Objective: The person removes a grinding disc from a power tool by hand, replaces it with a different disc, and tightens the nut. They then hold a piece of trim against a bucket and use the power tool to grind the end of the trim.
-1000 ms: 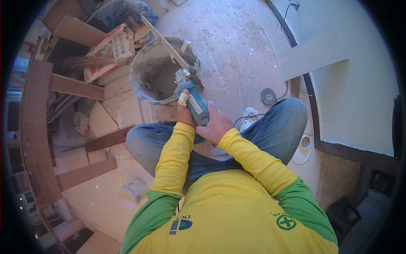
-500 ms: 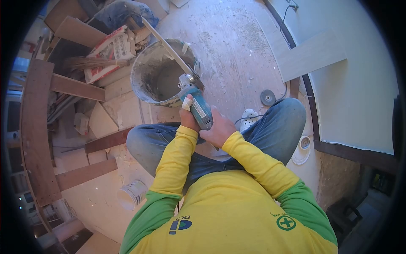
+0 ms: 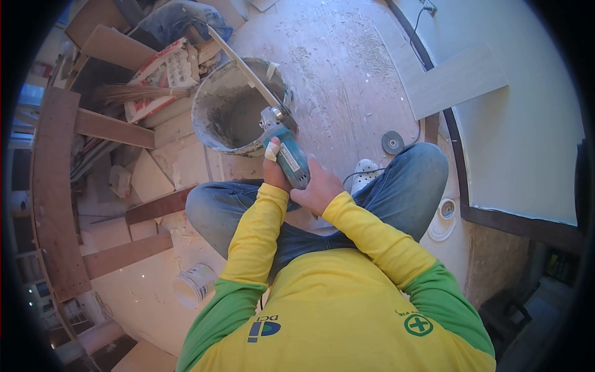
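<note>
Both my hands are closed around the teal body of an angle grinder. My left hand, with white tape on its thumb, grips the left side. My right hand wraps the lower right side near the rear end. The grinder's metal head and disc meet the near end of a long, thin, pale piece, perhaps a tile seen edge-on. That piece slants over a mortar-crusted bucket. How it is supported is not clear.
A loose grinding disc lies on the dusty floor by my white clog. To the right, a pale plank leans across a dark-edged panel. Wooden boards, a broom and a small white tub are at left.
My hands and the grinder have shifted very slightly to the left. Everything else looks the same.
</note>
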`<state>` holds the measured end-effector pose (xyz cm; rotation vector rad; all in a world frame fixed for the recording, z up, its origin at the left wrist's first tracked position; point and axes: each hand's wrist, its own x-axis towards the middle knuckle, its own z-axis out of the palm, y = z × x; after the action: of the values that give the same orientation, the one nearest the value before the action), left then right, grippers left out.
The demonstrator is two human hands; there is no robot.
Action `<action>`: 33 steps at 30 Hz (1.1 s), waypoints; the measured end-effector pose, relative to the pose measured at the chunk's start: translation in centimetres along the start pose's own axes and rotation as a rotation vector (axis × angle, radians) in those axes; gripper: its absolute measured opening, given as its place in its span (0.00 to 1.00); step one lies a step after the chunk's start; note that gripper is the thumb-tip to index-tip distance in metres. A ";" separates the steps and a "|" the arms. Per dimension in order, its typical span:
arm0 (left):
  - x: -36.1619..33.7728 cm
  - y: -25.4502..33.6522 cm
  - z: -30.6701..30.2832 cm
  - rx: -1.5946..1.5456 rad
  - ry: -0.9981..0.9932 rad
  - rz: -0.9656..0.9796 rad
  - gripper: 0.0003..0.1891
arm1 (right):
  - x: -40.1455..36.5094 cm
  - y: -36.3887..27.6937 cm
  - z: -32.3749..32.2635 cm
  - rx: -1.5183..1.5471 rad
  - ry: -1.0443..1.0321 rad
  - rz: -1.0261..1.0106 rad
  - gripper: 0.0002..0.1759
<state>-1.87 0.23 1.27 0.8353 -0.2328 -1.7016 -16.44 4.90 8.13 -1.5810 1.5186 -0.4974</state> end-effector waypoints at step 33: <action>-4.8 3.3 2.6 0.215 0.153 0.153 0.35 | 0.8 -0.1 -1.2 0.262 -0.190 -0.248 0.50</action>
<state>-0.59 2.88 6.95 1.0737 -0.3701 -1.4791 -17.16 3.75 8.68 -1.5672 1.0747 -0.6377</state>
